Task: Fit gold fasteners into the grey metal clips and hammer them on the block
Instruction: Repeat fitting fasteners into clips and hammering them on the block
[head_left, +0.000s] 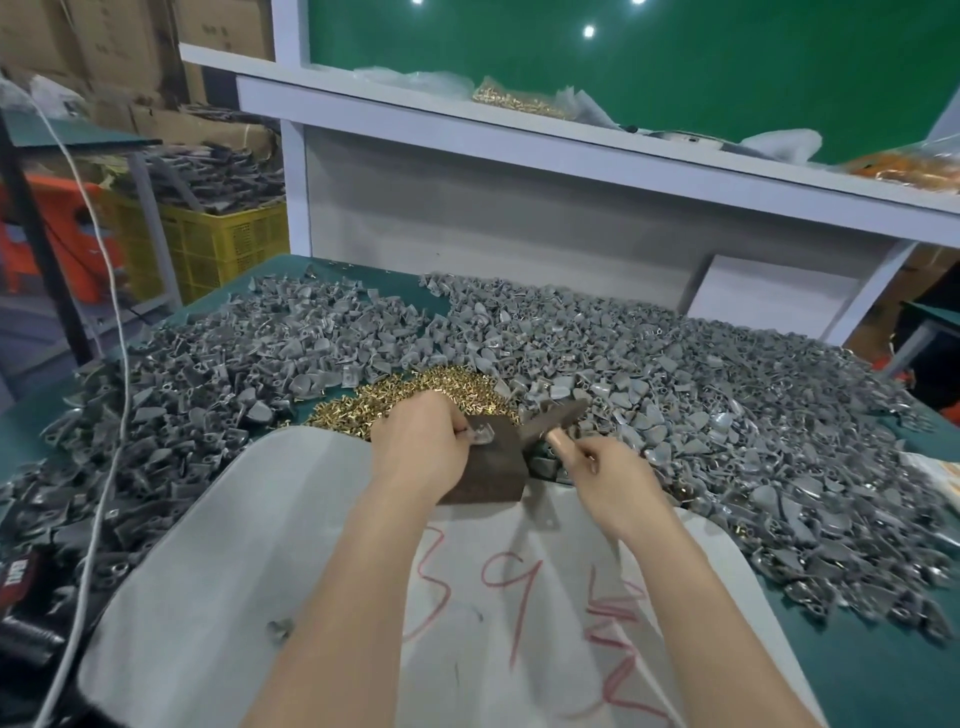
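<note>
A dark rusty block (493, 470) stands on the table in front of me. My left hand (418, 441) pinches a grey metal clip (480, 435) and holds it on the block's top. My right hand (605, 470) grips the wooden handle of a hammer (553, 418), whose dark head hangs just above the block's right edge. A heap of gold fasteners (415, 395) lies right behind the block. Grey metal clips (727, 410) lie piled across the green table on both sides.
A large white sack (260, 545) with red writing lies under my forearms, with one loose clip (278, 631) on it. A white cable (111, 415) runs down the left side. A white shelf (571, 140) stands behind the table. A yellow crate (228, 244) sits at the far left.
</note>
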